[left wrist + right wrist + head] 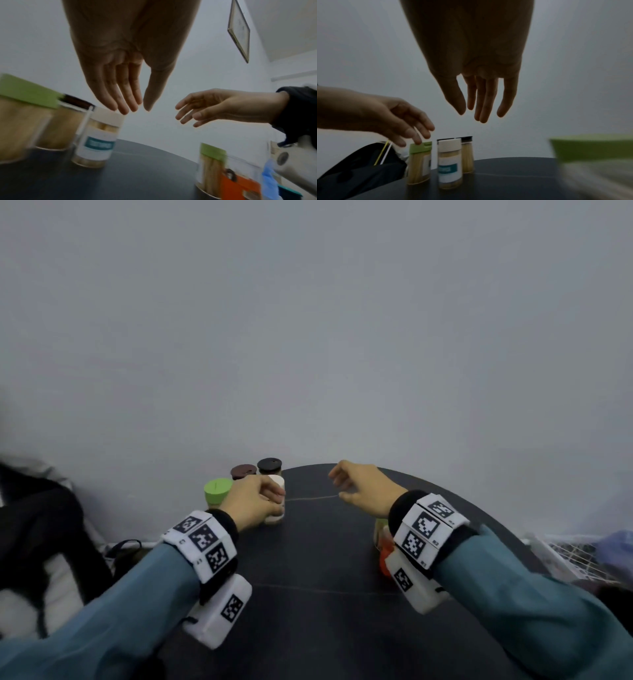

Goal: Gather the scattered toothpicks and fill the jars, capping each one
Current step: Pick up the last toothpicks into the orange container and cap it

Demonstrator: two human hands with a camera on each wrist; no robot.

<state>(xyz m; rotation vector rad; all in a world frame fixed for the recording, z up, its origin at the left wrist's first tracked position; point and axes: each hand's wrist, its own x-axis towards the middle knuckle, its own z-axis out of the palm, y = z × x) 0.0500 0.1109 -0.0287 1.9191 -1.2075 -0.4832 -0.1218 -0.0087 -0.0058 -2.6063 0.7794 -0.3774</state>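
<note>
The person's left hand hovers over a white-capped jar, fingers straight and empty, hiding part of it from the head view. The right hand hangs loosely spread, empty. A second green-capped jar sits half hidden behind the right wrist. Capped, toothpick-filled jars – green, brown, black – cluster on the dark table.

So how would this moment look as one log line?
left hand open above white-capped jar | right hand open, empty | jars capped | table
</note>
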